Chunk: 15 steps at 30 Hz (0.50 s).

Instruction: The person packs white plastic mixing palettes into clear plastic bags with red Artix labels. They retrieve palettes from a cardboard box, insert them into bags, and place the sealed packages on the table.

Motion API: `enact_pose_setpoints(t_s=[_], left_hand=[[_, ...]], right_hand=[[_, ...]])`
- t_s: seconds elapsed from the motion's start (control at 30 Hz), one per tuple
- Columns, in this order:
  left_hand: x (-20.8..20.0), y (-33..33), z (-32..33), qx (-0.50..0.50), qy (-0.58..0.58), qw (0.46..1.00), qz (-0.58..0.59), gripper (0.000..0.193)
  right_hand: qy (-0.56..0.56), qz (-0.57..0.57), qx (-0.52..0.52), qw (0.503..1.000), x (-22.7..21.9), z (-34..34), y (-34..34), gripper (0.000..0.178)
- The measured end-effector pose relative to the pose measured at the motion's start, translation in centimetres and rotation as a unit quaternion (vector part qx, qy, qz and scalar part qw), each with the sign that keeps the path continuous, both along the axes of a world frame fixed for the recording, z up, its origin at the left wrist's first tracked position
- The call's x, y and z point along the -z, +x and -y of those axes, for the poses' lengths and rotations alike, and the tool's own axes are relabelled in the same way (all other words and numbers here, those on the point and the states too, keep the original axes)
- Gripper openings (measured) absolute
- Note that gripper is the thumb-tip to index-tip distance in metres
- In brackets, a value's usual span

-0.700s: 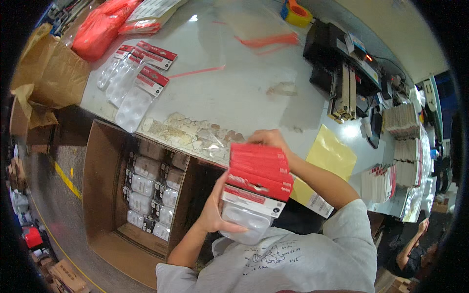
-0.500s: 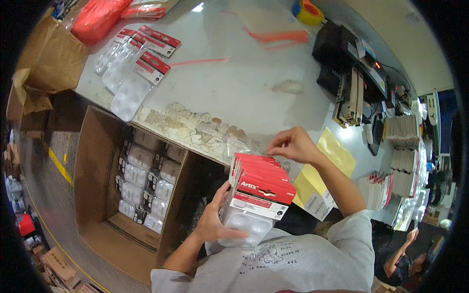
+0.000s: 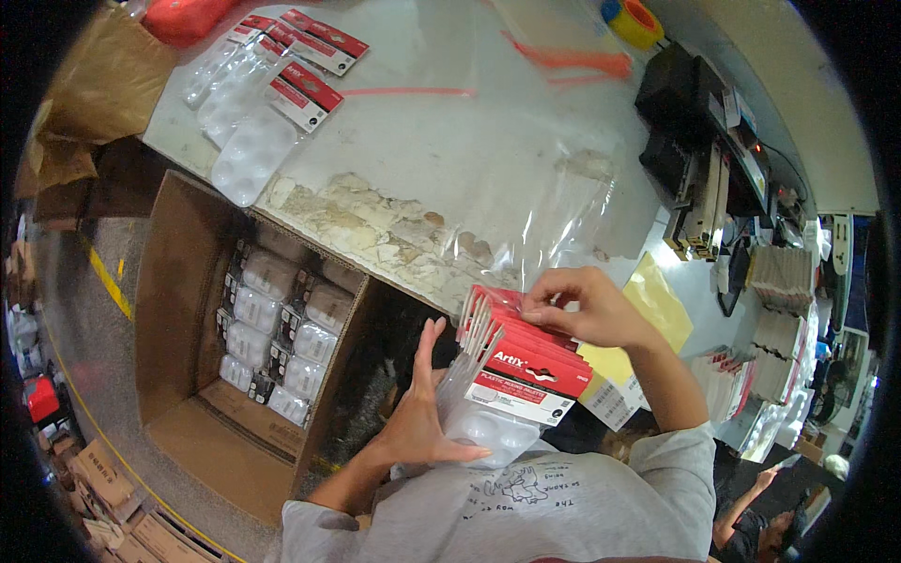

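My left hand (image 3: 420,408) supports a thick stack of carded plastic paint palettes (image 3: 493,433) close against my shirt. Its thumb lies across the front palette, and its fingers stretch up along the stack's left side. Red-and-white header cards (image 3: 530,375) fan out along the top. My right hand (image 3: 577,305) is at the far cards, with thumb and fingertips pinched together; what is between them is hidden. Just beyond its fingers, a sheet of clear plastic film (image 3: 540,225) catches the light over the table edge.
More carded palettes (image 3: 249,159) lie at the table's far left. Below stands an open cardboard box (image 3: 155,310) with packed palettes inside. The near table edge has peeling paint (image 3: 375,220). Right of me are a yellow envelope (image 3: 657,305), black machine (image 3: 699,122) and white stacks (image 3: 784,277). Another person (image 3: 751,511) is at lower right.
My right hand has come down onto the far cards from just above them. The left fingers have straightened upward. Clear film now shows beyond the stack, and the whole view has shifted slightly.
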<state>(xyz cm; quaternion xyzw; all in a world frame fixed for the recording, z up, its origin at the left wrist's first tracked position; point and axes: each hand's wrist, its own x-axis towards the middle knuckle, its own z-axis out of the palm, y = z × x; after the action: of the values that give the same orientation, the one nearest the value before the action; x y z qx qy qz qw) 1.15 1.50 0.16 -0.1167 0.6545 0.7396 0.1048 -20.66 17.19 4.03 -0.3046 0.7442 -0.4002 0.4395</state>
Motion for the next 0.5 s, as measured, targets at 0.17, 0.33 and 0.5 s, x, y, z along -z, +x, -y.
enact_pose_setpoints(t_s=[0.17, 0.33, 0.5], left_hand=[[1.1, -1.0, 0.4, 0.033, 0.031, 0.999, -0.020, 0.130], [1.6, -0.7, -0.1, 0.006, -0.005, 1.000, -0.016, 0.128], [1.1, -0.6, -0.4, -0.002, -0.061, 0.998, 0.003, 0.135]], right_hand=[[0.045, -0.147, -0.018, 0.988, -2.4, 1.0, 0.5, 0.012], [0.068, -0.201, 0.046, 0.976, -3.9, 1.5, 3.6, 0.011], [0.125, -0.310, 0.025, 0.942, 1.2, 2.7, 6.0, 0.016]])
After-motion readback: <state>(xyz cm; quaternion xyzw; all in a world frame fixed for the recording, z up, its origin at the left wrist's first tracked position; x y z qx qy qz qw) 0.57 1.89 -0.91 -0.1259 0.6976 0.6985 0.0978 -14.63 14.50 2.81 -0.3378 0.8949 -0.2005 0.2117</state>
